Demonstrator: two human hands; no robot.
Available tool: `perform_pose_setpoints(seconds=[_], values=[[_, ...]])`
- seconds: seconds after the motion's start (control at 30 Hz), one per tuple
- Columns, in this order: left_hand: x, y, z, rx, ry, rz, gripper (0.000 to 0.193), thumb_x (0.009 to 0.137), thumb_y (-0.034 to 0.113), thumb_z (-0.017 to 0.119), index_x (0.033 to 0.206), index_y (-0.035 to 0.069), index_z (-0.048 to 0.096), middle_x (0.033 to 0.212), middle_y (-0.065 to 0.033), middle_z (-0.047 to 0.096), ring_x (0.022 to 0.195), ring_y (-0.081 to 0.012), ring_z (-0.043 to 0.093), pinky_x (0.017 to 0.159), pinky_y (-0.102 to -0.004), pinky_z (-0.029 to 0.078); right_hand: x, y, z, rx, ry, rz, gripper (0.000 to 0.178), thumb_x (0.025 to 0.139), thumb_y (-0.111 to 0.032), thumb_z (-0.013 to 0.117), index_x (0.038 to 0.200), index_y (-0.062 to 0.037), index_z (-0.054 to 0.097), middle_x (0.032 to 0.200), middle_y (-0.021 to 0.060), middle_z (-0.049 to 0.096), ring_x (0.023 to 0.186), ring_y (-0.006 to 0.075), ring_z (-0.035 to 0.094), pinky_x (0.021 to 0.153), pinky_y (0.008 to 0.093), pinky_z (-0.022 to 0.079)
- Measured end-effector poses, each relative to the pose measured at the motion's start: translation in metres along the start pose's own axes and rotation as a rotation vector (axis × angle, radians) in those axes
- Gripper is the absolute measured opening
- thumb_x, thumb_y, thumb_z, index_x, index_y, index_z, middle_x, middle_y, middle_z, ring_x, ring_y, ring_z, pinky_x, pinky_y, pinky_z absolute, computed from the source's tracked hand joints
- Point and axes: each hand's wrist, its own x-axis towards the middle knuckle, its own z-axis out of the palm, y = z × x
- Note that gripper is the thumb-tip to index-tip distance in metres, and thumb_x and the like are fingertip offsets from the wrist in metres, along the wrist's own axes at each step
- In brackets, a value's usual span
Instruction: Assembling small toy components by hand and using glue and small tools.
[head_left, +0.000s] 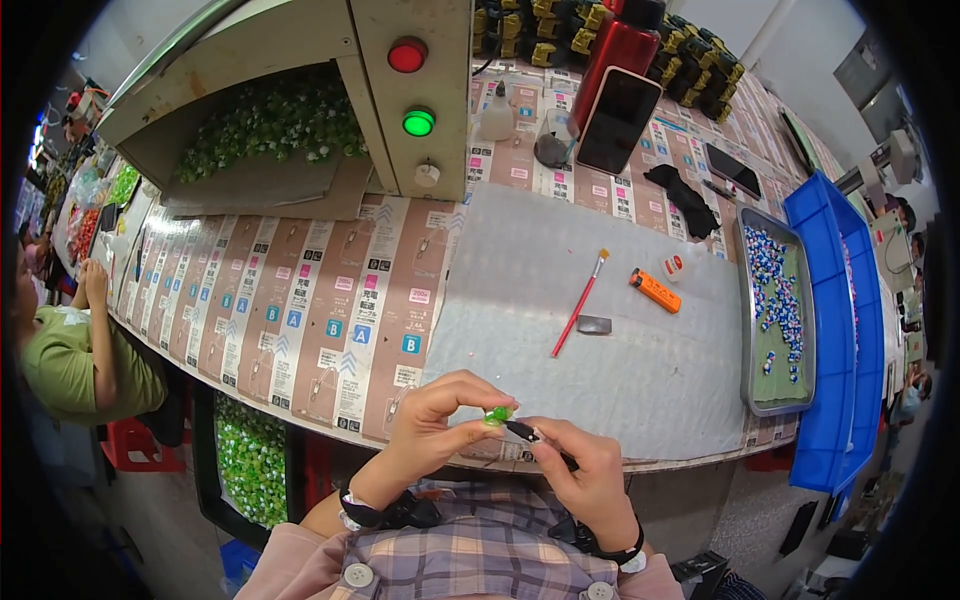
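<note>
Near the table's front edge, my left hand [437, 425] pinches a small bright green piece [499, 414] between thumb and fingertips. My right hand [588, 474] grips a slim black tool [521, 430], whose end touches or nearly touches the green piece; its exact kind is hard to make out. Both hands meet over the front of a pale grey sheet [500, 300]. Farther in on that sheet lie a red-handled brush [579, 315], an orange box cutter [656, 291], a small grey block [595, 325] and a little white-and-red container [676, 264].
A cream machine with lamps [434, 150] stands back left, green pieces inside. At right are a metal tray [752, 370] of small coloured pieces and a blue crate [830, 350]. Behind stand a propped phone [619, 120] and red bottle [605, 50]. A person [90, 355] sits left.
</note>
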Motion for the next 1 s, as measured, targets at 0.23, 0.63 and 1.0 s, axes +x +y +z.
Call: perform_pose_setpoints(seconds=[0.23,0.63,1.0], values=[[0.0,-0.002,0.0,0.001,0.016,-0.006,0.023,0.072,0.006,0.067,0.094,0.001,0.063,0.089,-0.0087,0.064,0.083,-0.0157,0.059,0.074,-0.0262,0.045,-0.002,0.003,0.006,-0.088,0.071,-0.088,0.02,0.08,-0.011,0.059,0.099,-0.0058,0.06,0.075,0.0115,0.062,0.056,0.021,0.059,0.05,0.0261,0.044],[0.0,-0.001,0.0,0.029,-0.025,0.015,0.02,0.073,0.006,0.066,0.092,0.003,0.064,0.09,-0.0077,0.064,0.084,-0.0166,0.059,0.075,-0.0273,0.045,-0.005,0.01,-0.001,0.324,-0.16,0.217,0.021,0.084,-0.014,0.057,0.103,-0.0039,0.059,0.068,0.0055,0.059,0.055,0.0075,0.051,0.052,0.0219,0.041],[0.0,0.0,-0.002,0.063,-0.014,0.009,0.021,0.072,0.006,0.067,0.093,0.002,0.064,0.089,-0.0081,0.064,0.084,-0.0164,0.059,0.075,-0.027,0.044,-0.002,0.002,0.002,0.022,-0.021,0.005,0.02,0.083,-0.012,0.057,0.101,-0.0047,0.06,0.073,0.0105,0.061,0.054,0.0161,0.058,0.051,0.0252,0.043]])
